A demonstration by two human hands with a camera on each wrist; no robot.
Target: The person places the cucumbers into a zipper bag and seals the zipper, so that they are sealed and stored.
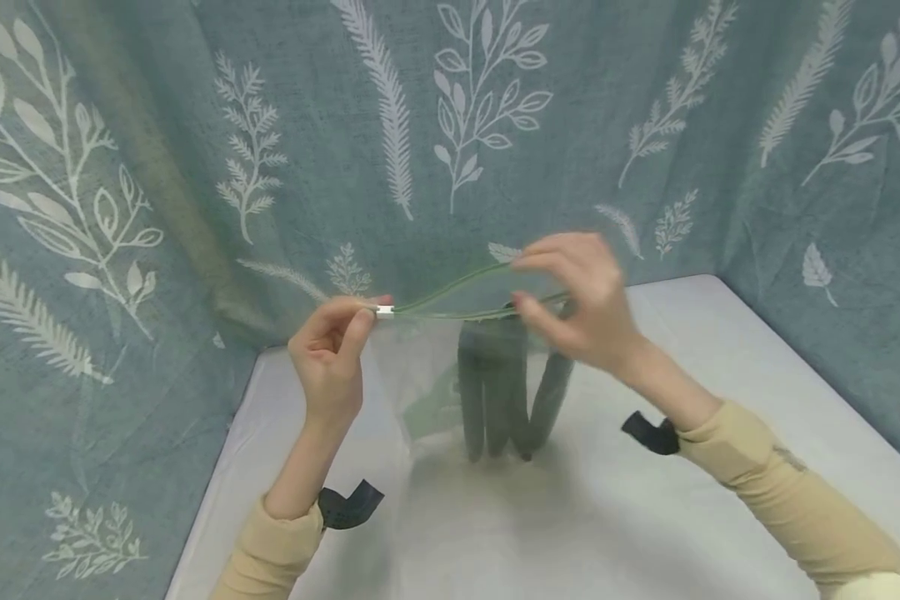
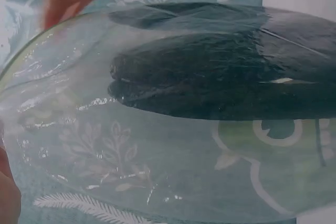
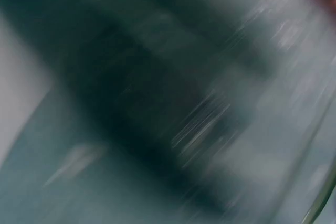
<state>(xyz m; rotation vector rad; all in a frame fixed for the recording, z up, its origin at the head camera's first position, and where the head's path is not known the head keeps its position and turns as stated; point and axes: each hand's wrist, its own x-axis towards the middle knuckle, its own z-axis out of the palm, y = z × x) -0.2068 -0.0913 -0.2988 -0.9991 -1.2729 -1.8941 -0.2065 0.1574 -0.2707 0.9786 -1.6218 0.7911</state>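
Observation:
A clear zip bag (image 1: 431,383) with green zip edges hangs upright, its mouth parted. Inside stand several long dark green cucumbers (image 1: 495,392), seen through the plastic as dark shapes (image 2: 210,77) in the left wrist view. My left hand (image 1: 328,354) pinches the bag's left top corner by the white slider (image 1: 385,312). At the right part of the mouth is my right hand (image 1: 581,300), thumb and fingers spread apart, fingertips at the green edges. Whether they grip the plastic is unclear. The right wrist view is blurred, with a green zip edge (image 3: 320,200) at lower right.
A white table (image 1: 667,517) lies beneath the bag. Teal cloth (image 1: 570,167) with white leaf prints surrounds it at the back and sides. A green printed figure (image 2: 278,150) shows on the bag. Black wrist mounts (image 1: 351,505) sit by both cuffs.

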